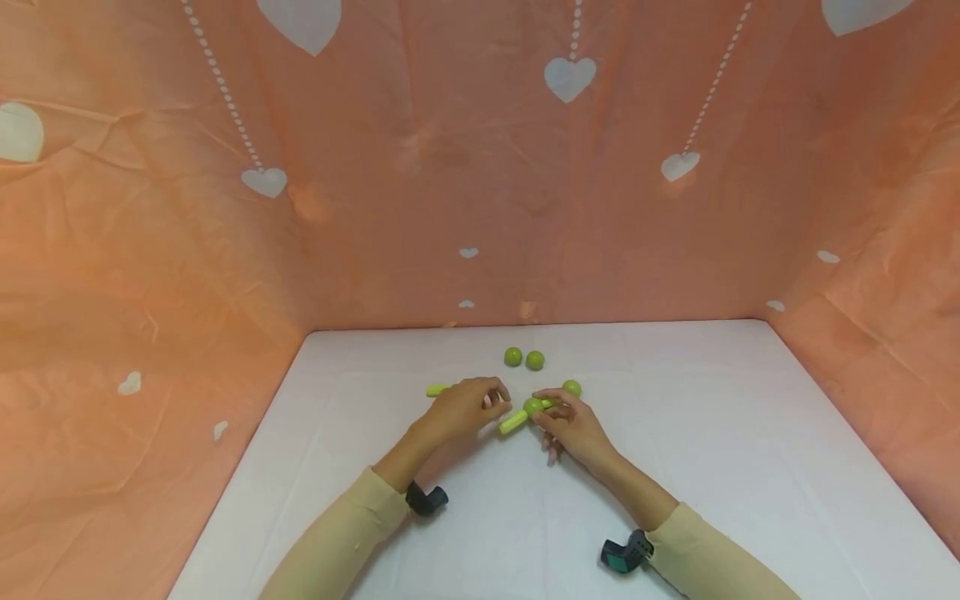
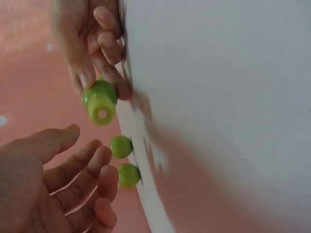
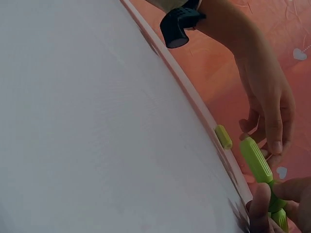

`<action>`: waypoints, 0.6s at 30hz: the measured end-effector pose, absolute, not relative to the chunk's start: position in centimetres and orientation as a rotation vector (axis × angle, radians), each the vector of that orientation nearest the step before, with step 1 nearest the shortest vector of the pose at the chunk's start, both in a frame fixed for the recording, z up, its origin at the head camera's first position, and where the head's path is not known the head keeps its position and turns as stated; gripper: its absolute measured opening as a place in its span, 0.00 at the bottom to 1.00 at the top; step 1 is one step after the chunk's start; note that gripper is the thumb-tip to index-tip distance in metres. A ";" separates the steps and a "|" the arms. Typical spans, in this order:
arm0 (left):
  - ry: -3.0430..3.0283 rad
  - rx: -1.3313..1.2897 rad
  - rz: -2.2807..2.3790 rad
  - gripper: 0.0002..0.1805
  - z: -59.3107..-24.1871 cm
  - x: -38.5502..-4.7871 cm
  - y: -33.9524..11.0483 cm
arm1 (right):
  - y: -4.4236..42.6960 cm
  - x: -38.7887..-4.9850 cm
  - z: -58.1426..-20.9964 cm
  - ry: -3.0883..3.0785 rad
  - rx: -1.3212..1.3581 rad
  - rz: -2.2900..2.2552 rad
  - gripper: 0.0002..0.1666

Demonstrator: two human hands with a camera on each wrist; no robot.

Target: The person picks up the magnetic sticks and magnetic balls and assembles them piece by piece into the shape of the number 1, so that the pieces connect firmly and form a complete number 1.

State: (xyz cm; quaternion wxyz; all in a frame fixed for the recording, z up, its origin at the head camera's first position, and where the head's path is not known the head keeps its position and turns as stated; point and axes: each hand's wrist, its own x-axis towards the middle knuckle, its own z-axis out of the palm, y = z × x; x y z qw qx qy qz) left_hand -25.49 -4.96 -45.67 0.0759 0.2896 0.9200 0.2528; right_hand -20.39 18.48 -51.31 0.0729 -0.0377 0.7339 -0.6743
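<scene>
My right hand (image 1: 573, 429) pinches a green ball (image 1: 533, 407) between thumb and fingers. From that ball a ribbed light-green plastic rod (image 1: 513, 422) sticks out toward my left hand, its end showing a round hole in the left wrist view. A second rod (image 3: 280, 219) shows on the ball's other side, partly covered by fingers. My left hand (image 1: 468, 406) hovers by the rod's free end, fingers loosely bent and holding nothing; the left wrist view shows it apart from the rod. Another green ball (image 1: 572, 388) appears just beyond my right hand; whether it is joined to the rod I cannot tell.
Two loose green balls (image 1: 513, 357) lie side by side farther back on the white table (image 1: 675, 400). A loose light-green rod (image 1: 437, 390) rests behind my left hand, partly hidden by it in the head view. Orange cloth (image 1: 480, 183) with white hearts surrounds the table's back and sides.
</scene>
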 end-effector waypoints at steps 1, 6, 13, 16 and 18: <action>2.764 0.866 0.757 0.10 -45.6 -25.7 -5.0 | 18.5 -20.4 -51.3 2.205 -0.110 -2.024 0.27; 2.803 0.860 0.737 0.09 -45.3 -27.0 -4.7 | 18.5 -20.3 -51.3 2.209 -0.091 -2.013 0.27; 2.897 0.858 0.721 0.11 -45.1 -28.8 -4.3 | 18.5 -20.4 -51.3 2.205 -0.079 -2.019 0.27; 2.917 0.842 0.718 0.14 -45.3 -29.5 -4.2 | 18.4 -20.4 -51.3 2.206 -0.076 -2.023 0.27; 2.920 0.829 0.719 0.16 -45.4 -29.9 -4.2 | 18.4 -20.4 -51.3 2.214 -0.073 -2.019 0.26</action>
